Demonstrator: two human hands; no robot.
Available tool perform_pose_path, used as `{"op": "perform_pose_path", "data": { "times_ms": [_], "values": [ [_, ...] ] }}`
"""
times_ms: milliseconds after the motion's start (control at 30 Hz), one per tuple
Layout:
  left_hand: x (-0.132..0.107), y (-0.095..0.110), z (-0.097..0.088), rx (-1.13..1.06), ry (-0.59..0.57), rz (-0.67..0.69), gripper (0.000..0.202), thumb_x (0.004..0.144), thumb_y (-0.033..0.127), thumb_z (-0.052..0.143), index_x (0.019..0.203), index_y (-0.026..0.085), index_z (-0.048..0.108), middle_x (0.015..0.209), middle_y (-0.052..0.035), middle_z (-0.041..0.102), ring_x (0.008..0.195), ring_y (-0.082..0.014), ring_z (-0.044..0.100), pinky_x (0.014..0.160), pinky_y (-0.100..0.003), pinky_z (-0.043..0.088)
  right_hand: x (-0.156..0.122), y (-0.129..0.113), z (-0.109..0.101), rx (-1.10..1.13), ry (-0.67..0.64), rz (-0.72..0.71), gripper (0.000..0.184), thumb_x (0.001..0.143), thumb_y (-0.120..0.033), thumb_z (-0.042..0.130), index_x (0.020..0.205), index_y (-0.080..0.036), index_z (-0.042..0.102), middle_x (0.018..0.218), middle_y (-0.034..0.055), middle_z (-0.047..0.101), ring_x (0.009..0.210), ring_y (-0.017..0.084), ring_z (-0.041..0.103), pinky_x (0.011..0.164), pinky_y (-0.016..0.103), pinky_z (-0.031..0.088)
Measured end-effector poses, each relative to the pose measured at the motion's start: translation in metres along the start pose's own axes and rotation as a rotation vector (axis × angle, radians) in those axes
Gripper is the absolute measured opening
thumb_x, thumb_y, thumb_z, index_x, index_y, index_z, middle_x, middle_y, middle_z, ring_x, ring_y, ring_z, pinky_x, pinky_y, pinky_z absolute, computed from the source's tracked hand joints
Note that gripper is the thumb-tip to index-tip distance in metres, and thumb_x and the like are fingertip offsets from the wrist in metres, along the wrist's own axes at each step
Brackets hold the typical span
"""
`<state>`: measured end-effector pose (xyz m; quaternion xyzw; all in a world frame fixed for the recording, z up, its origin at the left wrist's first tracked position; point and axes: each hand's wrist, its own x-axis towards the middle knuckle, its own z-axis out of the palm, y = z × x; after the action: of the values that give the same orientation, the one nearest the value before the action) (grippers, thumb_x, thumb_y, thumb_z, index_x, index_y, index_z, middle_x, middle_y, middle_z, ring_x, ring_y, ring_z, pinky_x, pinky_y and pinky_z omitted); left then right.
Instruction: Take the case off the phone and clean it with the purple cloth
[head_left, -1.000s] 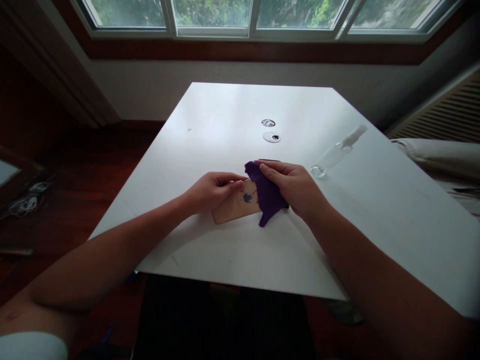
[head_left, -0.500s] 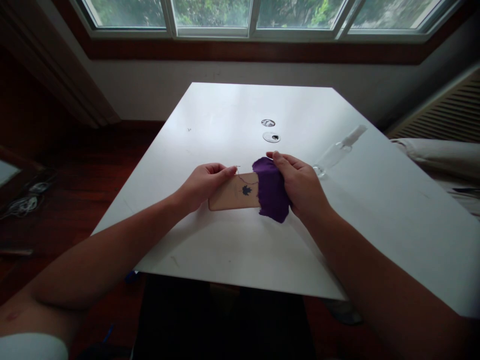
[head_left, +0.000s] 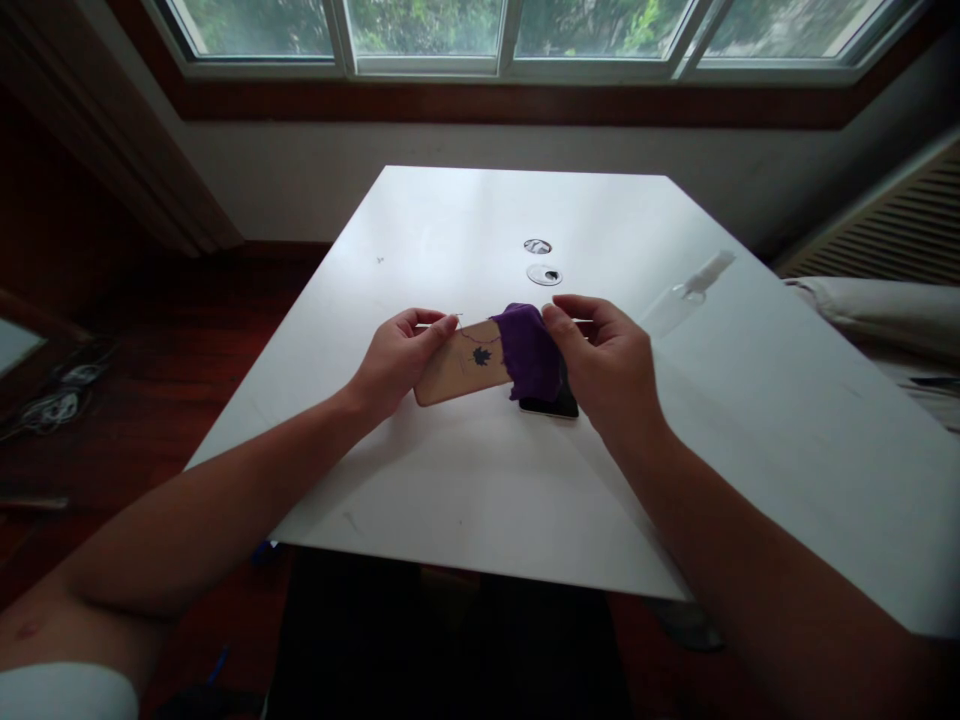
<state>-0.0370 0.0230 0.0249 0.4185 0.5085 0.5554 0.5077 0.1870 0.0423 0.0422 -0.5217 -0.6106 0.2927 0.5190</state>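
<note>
My left hand point(head_left: 394, 362) grips the left end of a tan phone case point(head_left: 465, 366) with a dark leaf mark, held a little above the white table point(head_left: 465, 480). My right hand point(head_left: 604, 365) pinches a purple cloth point(head_left: 529, 350) over the case's right end. A dark phone point(head_left: 551, 405) lies flat on the table just under the cloth and my right hand.
A clear spray bottle point(head_left: 686, 292) lies on its side to the right of my right hand. Two round cable holes point(head_left: 541, 260) sit further back on the table. A window runs along the far wall. A cushion point(head_left: 877, 310) lies at the right edge.
Both hands have lifted the case and cloth up and slightly away from me. The cloth shifted on the case's right end, and the dark phone underneath has come into sight.
</note>
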Motion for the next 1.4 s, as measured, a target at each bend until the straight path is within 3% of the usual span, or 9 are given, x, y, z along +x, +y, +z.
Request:
{"op": "perform_pose_path", "data": {
  "times_ms": [133,267,500,733,900,1000,1133,1233,1400],
  "values": [
    [-0.001,0.000,0.000,0.022,0.012,0.043,0.048,0.074,0.051,0.084,0.101,0.015,0.067,0.088,-0.0066,0.072,0.075,-0.0167,0.067,0.059,-0.023,0.053,0.000,0.008,0.004,-0.002,-0.064,0.042,0.051,0.078,-0.052,0.079,0.117,-0.020,0.072,0.100,0.0081,0.074,0.081,0.022,0.070,0.070,0.037,0.061],
    [-0.002,0.000,0.000,0.011,0.000,0.037,0.049,0.075,0.049,0.084,0.105,0.016,0.066,0.090,-0.0075,0.073,0.075,-0.0174,0.068,0.059,-0.023,0.054,0.004,0.015,0.005,0.244,-0.141,0.186,0.044,0.075,-0.043,0.084,0.112,-0.019,0.074,0.100,0.0075,0.076,0.084,0.022,0.072,0.076,0.038,0.063],
    [0.000,-0.002,-0.002,0.012,-0.014,0.020,0.050,0.075,0.050,0.083,0.107,0.016,0.066,0.092,-0.0077,0.073,0.079,-0.0182,0.069,0.061,-0.023,0.054,0.006,0.004,0.002,0.548,-0.278,0.387,0.037,0.080,-0.043,0.082,0.106,-0.018,0.077,0.097,0.0077,0.076,0.076,0.020,0.072,0.069,0.034,0.063],
    [-0.002,0.001,-0.001,-0.005,-0.029,0.014,0.048,0.076,0.049,0.083,0.106,0.015,0.066,0.091,-0.0078,0.073,0.078,-0.0179,0.068,0.062,-0.025,0.055,0.003,-0.005,-0.001,0.583,-0.438,0.470,0.033,0.080,-0.039,0.082,0.105,-0.020,0.076,0.094,0.0058,0.075,0.071,0.014,0.068,0.063,0.024,0.059],
    [-0.001,0.000,-0.002,0.008,-0.008,0.013,0.047,0.077,0.050,0.082,0.106,0.017,0.066,0.089,-0.0067,0.071,0.075,-0.0178,0.067,0.059,-0.025,0.054,0.004,-0.006,-0.005,0.606,-0.612,0.534,0.038,0.078,-0.028,0.083,0.114,-0.019,0.073,0.106,0.0082,0.075,0.078,0.016,0.070,0.068,0.026,0.060],
    [0.001,-0.002,-0.002,0.008,0.031,0.014,0.049,0.079,0.053,0.079,0.109,0.017,0.065,0.092,-0.0065,0.069,0.075,-0.0165,0.064,0.058,-0.024,0.053,0.002,-0.005,-0.001,0.622,-0.547,0.501,0.036,0.078,-0.028,0.083,0.112,-0.019,0.074,0.104,0.0071,0.075,0.078,0.016,0.069,0.068,0.026,0.059],
    [0.004,-0.002,-0.003,-0.026,0.048,0.043,0.053,0.084,0.060,0.071,0.111,0.015,0.063,0.107,-0.0099,0.067,0.087,-0.0168,0.063,0.063,-0.022,0.052,0.000,-0.004,0.005,0.654,-0.340,0.432,0.034,0.077,-0.031,0.084,0.107,-0.020,0.073,0.096,0.0039,0.075,0.077,0.016,0.069,0.066,0.028,0.059],
    [0.003,-0.003,-0.004,-0.035,-0.081,-0.019,0.056,0.087,0.063,0.067,0.113,0.014,0.062,0.113,-0.0130,0.065,0.088,-0.0179,0.064,0.062,-0.024,0.054,0.002,-0.001,0.008,0.661,-0.224,0.382,0.036,0.075,-0.033,0.084,0.107,-0.021,0.072,0.095,0.0030,0.074,0.078,0.018,0.069,0.068,0.031,0.060],
    [0.000,-0.005,-0.002,0.001,-0.240,-0.055,0.047,0.084,0.048,0.077,0.115,0.015,0.064,0.102,-0.0104,0.068,0.079,-0.0163,0.067,0.060,-0.025,0.055,0.009,0.017,0.009,0.503,-0.113,0.272,0.038,0.080,-0.044,0.079,0.109,-0.022,0.071,0.099,0.0047,0.074,0.086,0.022,0.071,0.076,0.038,0.062]
  ]
}}
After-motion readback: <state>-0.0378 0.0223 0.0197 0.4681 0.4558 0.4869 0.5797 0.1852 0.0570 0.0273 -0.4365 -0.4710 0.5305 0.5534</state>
